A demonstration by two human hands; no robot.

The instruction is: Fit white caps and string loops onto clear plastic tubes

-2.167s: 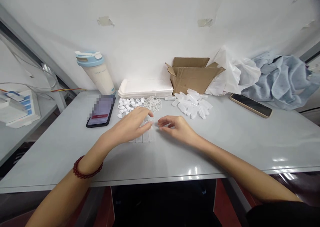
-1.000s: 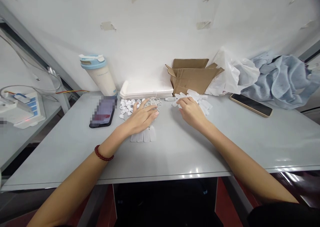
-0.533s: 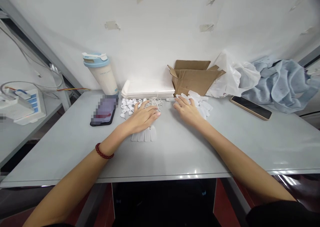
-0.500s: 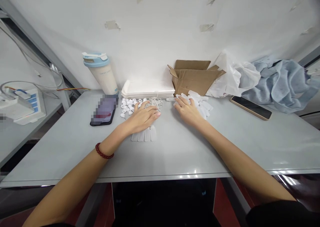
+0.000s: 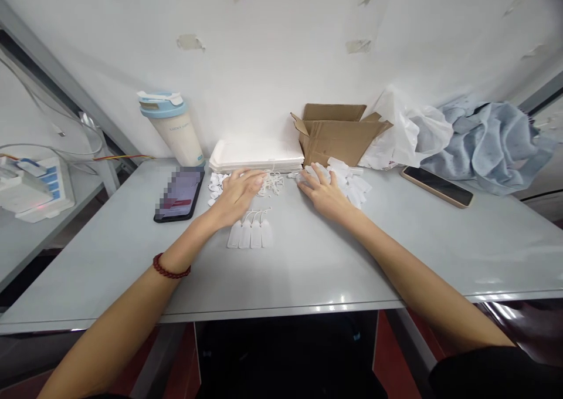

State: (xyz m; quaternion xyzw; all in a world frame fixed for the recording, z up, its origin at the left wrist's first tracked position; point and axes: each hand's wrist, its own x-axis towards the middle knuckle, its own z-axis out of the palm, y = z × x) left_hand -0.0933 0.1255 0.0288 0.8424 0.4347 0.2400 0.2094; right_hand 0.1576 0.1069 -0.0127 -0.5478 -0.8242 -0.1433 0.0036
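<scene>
My left hand (image 5: 238, 195) hovers over or rests on small white plastic pieces (image 5: 216, 186), fingers stretched toward a heap of white strings (image 5: 273, 185). Its fingers hide part of both piles, and I see nothing held in it. Below that hand several translucent tags (image 5: 250, 234) lie in a row, with strings at their upper ends. My right hand (image 5: 324, 192) lies with fingers spread on a pile of loose translucent tags (image 5: 355, 188), partly covering them.
Behind the piles are stacked white trays (image 5: 259, 154) and an open cardboard box (image 5: 336, 138). A tumbler (image 5: 173, 129) and a phone (image 5: 179, 193) stand and lie left. To the right are a plastic bag (image 5: 407, 132), another phone (image 5: 437, 186) and blue cloth (image 5: 492, 146).
My left hand has shifted left, uncovering more of the strings and the tops of the row of tags. My right hand stays at the tag pile, fingers spread slightly wider.
</scene>
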